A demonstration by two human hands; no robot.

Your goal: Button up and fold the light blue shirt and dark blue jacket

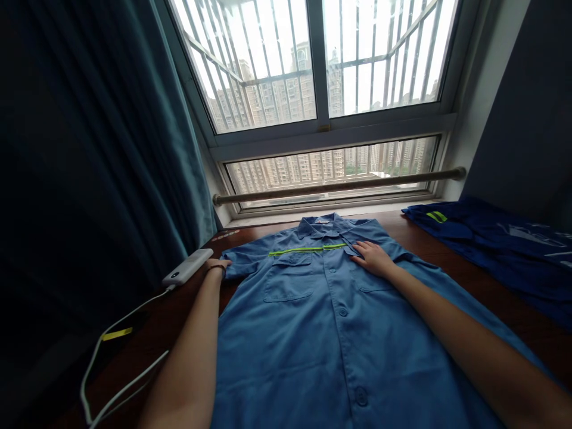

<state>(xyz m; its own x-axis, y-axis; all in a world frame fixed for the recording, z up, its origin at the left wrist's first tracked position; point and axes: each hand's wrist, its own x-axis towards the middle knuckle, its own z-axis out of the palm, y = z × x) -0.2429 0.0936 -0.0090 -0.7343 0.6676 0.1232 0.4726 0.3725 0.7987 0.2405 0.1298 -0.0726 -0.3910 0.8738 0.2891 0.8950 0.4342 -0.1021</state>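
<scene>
A blue button-up work shirt (295, 339) lies spread front side up, its collar toward the window and a yellow-green stripe across the chest. My left hand (218, 264) is at the cuff of the sleeve on the left, thumb over the fabric and fingers closed on its edge; part of the hand is hidden. Flat on the shirt's chest, over the right pocket flap and the end of the stripe, rests my right hand (373, 259) with fingers stretched out.
A white power bank (187, 267) with a white cable (96, 357) lies left of my left wrist. Dark blue folded clothing (487, 244) is on the wooden surface (393, 223) at right. A curtain (179, 149) hangs at left; a metal rail (339, 187) crosses the window.
</scene>
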